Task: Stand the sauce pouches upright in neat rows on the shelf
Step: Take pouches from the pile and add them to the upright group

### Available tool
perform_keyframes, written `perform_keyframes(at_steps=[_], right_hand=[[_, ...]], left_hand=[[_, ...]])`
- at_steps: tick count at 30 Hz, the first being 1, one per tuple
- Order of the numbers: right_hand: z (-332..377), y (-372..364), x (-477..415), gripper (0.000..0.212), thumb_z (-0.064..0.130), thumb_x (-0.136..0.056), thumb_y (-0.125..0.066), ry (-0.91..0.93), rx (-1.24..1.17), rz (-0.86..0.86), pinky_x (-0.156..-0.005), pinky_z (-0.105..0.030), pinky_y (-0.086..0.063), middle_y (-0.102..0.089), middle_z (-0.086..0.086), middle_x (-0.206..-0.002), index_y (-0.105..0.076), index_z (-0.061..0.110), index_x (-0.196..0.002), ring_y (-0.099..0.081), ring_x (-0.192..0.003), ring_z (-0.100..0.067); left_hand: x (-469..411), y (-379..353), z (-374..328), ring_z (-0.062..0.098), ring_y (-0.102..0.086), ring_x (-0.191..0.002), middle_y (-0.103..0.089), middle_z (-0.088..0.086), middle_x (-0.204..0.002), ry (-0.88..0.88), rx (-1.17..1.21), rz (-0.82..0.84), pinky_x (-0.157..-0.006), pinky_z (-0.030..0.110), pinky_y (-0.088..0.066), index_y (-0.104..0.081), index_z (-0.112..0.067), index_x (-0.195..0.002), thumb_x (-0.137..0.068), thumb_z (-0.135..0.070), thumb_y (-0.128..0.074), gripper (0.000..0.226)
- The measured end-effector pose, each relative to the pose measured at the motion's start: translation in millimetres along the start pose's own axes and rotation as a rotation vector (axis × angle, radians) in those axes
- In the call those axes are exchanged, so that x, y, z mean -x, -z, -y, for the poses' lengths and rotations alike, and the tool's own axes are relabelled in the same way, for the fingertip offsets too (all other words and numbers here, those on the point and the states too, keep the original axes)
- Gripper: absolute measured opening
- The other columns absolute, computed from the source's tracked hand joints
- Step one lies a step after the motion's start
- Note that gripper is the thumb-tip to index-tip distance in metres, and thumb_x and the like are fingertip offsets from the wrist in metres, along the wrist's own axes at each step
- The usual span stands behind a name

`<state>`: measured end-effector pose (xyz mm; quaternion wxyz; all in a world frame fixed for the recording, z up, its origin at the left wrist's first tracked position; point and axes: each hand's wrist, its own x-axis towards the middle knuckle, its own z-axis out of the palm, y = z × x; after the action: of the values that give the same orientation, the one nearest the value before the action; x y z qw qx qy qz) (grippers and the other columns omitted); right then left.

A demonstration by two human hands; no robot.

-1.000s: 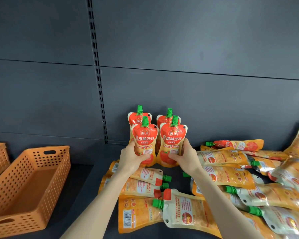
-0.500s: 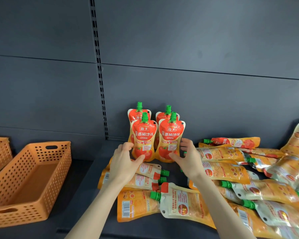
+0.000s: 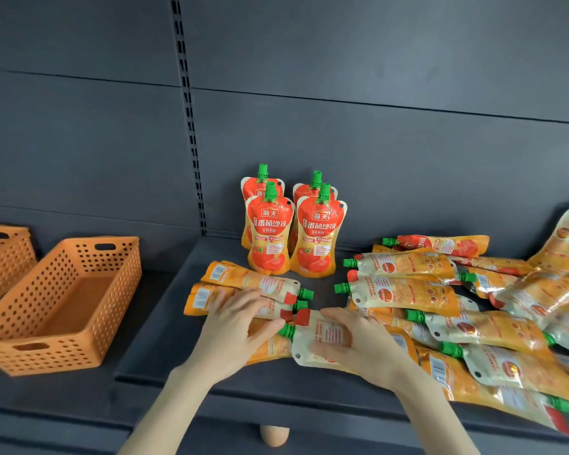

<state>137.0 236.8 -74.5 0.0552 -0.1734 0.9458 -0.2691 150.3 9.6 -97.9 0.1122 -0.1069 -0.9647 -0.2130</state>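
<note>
- Because four tomato sauce pouches (image 3: 289, 231) already stand two by two at the back of the dark shelf (image 3: 165, 326), against the rear panel (image 3: 375, 159), the task is judged to be at an early stage; most stock lies flat.
- The left hand (image 3: 234, 326) rests with fingers spread on the flat pouches at left (image 3: 243, 284). It is not closed on anything.
- The right hand (image 3: 352, 343) lies palm-down on the nearest flat pouch (image 3: 322, 339), fingers spread, thumb near the lower edge. Whether a grasp is formed underneath cannot be told.
- The heap of flat pouches at right (image 3: 457, 323) overlaps in several layers, green caps pointing left.
- Two perforated orange baskets (image 3: 63, 307) sit well apart at left, the near one empty.
- Risk: the pouches are soft and glossy. A lift by one edge lets the body sag and slip, in which case it may drop onto the neighbours.
- Risk: the nearest flat pouch lies close to the shelf's front lip. A sideways drag may push it, or the pouch beneath it, over the edge.
- Risk: the standing group is free-standing and close-packed. A new pouch set down hard against the front pair may tip them into the back pair.
- Change from one second ago: both hands then gripped the front standing pair. They have since let go and come down to the flat pouches. The standing four keep their arrangement.
</note>
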Motion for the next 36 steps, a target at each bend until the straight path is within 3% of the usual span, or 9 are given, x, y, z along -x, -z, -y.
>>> perform_keyframes(at_steps=[7, 11, 15, 17, 23, 28, 31, 34, 36], right_hand=[[4.6, -5.8, 0.8, 0.07, 0.054, -0.07, -0.071, -0.063, 0.015, -0.127, -0.088, -0.036, -0.048, -0.055, 0.008, -0.12, -0.046, 0.027, -0.131, -0.055, -0.107, -0.019], [7.5, -3.1, -4.5, 0.062, 0.05, -0.067, -0.076, -0.11, -0.056, -0.188, -0.08, -0.038, -0.052, -0.062, 0.006, -0.111, -0.054, 0.027, -0.12, -0.06, -0.098, -0.019], [13.2, 1.5, -10.2, 0.055, 0.048, -0.067, -0.078, -0.146, -0.126, -0.266, -0.075, -0.041, -0.054, -0.065, 0.006, -0.098, -0.055, 0.025, -0.111, -0.061, -0.089, -0.017], [16.7, 4.7, -12.8, 0.05, 0.046, -0.068, -0.078, -0.149, -0.176, -0.303, -0.073, -0.039, -0.054, -0.063, 0.007, -0.093, -0.055, 0.023, -0.106, -0.061, -0.084, -0.015], [19.3, 12.0, -19.9, 0.049, 0.042, -0.07, -0.078, -0.175, -0.262, -0.315, -0.068, -0.032, -0.054, -0.063, 0.004, -0.096, -0.054, 0.019, -0.105, -0.062, -0.082, -0.014], [23.6, 16.4, -21.7, 0.048, 0.038, -0.069, -0.079, -0.188, -0.341, -0.328, -0.068, -0.029, -0.053, -0.059, 0.008, -0.091, -0.051, 0.02, -0.103, -0.06, -0.08, -0.01], [25.2, 19.2, -23.0, 0.046, 0.036, -0.068, -0.081, -0.177, -0.376, -0.341, -0.059, -0.021, -0.049, -0.06, 0.009, -0.089, -0.052, 0.02, -0.101, -0.061, -0.077, -0.007], [25.1, 21.2, -25.7, 0.043, 0.036, -0.068, -0.081, -0.162, -0.386, -0.328, -0.058, -0.021, -0.052, -0.063, 0.009, -0.088, -0.055, 0.021, -0.098, -0.065, -0.075, -0.006], [27.3, 23.2, -26.5, 0.036, 0.032, -0.069, -0.08, -0.137, -0.427, -0.311, -0.061, -0.024, -0.055, -0.066, 0.009, -0.087, -0.057, 0.022, -0.094, -0.067, -0.074, -0.008]], left_hand=[[3.4, 0.9, -1.9, 0.004, -0.035, -0.132, -0.045, -0.016, -0.14, 0.025, -0.038, 0.038, -0.111, 0.028, -0.012, -0.054, -0.032, -0.125, -0.063, -0.089, 0.003, 0.102], [-3.5, 12.7, -1.0, 0.009, -0.042, -0.127, -0.05, -0.013, -0.135, 0.068, 0.032, 0.045, -0.107, 0.035, -0.027, -0.051, -0.03, -0.127, -0.066, -0.088, -0.01, 0.094], [-26.6, 24.2, 3.9, 0.015, -0.018, -0.142, -0.025, -0.006, -0.154, 0.088, -0.1, 0.129, -0.113, 0.041, -0.016, -0.029, -0.026, -0.144, -0.087, -0.068, -0.025, 0.071], [-35.9, 23.9, 5.7, 0.017, -0.017, -0.143, -0.021, -0.004, -0.156, 0.102, -0.167, 0.221, -0.115, 0.041, -0.014, -0.021, -0.024, -0.148, -0.092, -0.057, -0.035, 0.066], [-47.0, 23.2, 17.8, 0.014, -0.04, -0.115, -0.049, -0.009, -0.119, 0.024, -0.211, 0.197, -0.098, 0.034, -0.029, -0.047, -0.031, -0.133, -0.073, -0.074, -0.042, 0.074], [-52.6, 21.1, 27.4, 0.007, -0.038, -0.093, -0.049, -0.012, -0.095, -0.049, -0.033, 0.12, -0.074, 0.024, -0.029, -0.062, -0.026, -0.12, -0.079, -0.057, -0.058, 0.052], [-55.6, 19.7, 31.7, 0.007, -0.041, -0.091, -0.05, -0.011, -0.091, -0.111, -0.051, 0.104, -0.07, 0.023, -0.033, -0.065, -0.025, -0.115, -0.083, -0.057, -0.047, 0.049], [-58.3, 18.9, 34.7, 0.005, -0.043, -0.089, -0.053, -0.01, -0.092, -0.235, -0.133, 0.076, -0.068, 0.025, -0.04, -0.068, -0.022, -0.107, -0.079, -0.068, -0.021, 0.071], [-59.8, 18.5, 37.8, 0.008, -0.051, -0.09, -0.06, -0.007, -0.092, -0.363, -0.234, 0.009, -0.062, 0.029, -0.05, -0.068, -0.019, -0.099, -0.085, -0.062, -0.022, 0.064]])
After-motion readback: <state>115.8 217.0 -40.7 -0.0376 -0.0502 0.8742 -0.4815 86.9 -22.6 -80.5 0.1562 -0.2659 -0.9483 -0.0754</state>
